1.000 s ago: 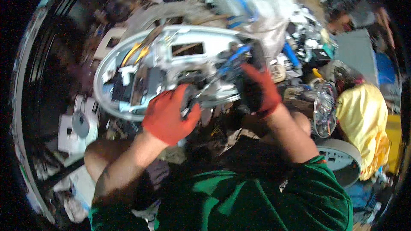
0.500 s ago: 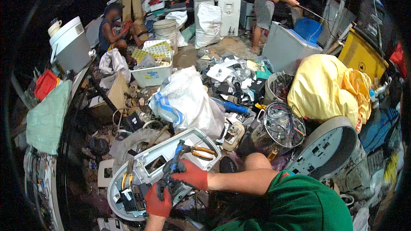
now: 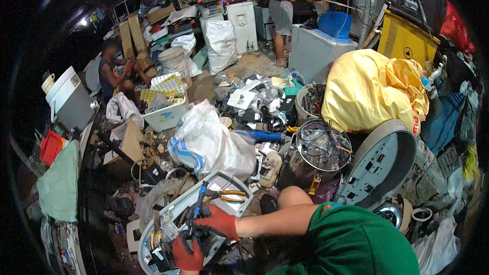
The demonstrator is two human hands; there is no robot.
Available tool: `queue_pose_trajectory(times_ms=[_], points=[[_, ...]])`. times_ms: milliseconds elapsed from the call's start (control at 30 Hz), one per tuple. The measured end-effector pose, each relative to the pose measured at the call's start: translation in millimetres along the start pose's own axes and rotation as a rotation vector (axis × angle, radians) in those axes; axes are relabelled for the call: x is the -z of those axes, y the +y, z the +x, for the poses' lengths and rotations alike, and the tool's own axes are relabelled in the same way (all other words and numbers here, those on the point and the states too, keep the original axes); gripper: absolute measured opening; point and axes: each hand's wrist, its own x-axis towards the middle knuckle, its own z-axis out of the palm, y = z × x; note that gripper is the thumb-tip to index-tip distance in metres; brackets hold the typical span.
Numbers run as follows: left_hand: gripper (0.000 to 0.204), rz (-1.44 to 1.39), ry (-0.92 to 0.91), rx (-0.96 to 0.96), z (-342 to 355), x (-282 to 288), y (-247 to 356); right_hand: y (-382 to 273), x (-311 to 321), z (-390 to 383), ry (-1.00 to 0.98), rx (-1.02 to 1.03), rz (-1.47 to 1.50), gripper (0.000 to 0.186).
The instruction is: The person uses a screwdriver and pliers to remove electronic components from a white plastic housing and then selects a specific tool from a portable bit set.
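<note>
Both my hands wear red gloves with black palms and fingers, over a grey oval plastic housing [image 3: 234,177] lying like a tray. My right hand [image 3: 216,221] is closed round a tool with a blue-and-black handle [image 3: 201,193], which stands up from the fingers; its working end is hidden. Close beside it, my left hand [image 3: 188,253] is curled at the tool's lower end, around something dark that I cannot make out. Orange-handled pliers [image 3: 230,193] rest in the housing beyond my hands. Another yellow-handled tool [image 3: 156,237] lies at its left side, by small black parts [image 3: 164,258].
A white sack [image 3: 214,142] stands just beyond the housing. At right are a clear bucket of wires [image 3: 322,147], a large grey shell [image 3: 379,165] and a yellow sack [image 3: 374,91]. Scrap covers the ground. One person sits far left [image 3: 116,74]; another stands at the back [image 3: 281,12].
The view has swung, so most of the scene sits further left. My hands stay together over the housing, and the blue-and-black tool stands in a similar pose.
</note>
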Motion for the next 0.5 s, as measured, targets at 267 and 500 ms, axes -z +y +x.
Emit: queue_pose_trajectory(times_ms=[267, 500], points=[[0.05, 0.056, 0.0, 0.16, -5, -12, -14, 1, 4, -2, -0.091, 0.216, -0.273, 0.032], [0.036, 0.274, 0.019, -0.282, 8, 0, -8, 1, 3, -1, 0.021, -0.233, 0.291, 0.018]])
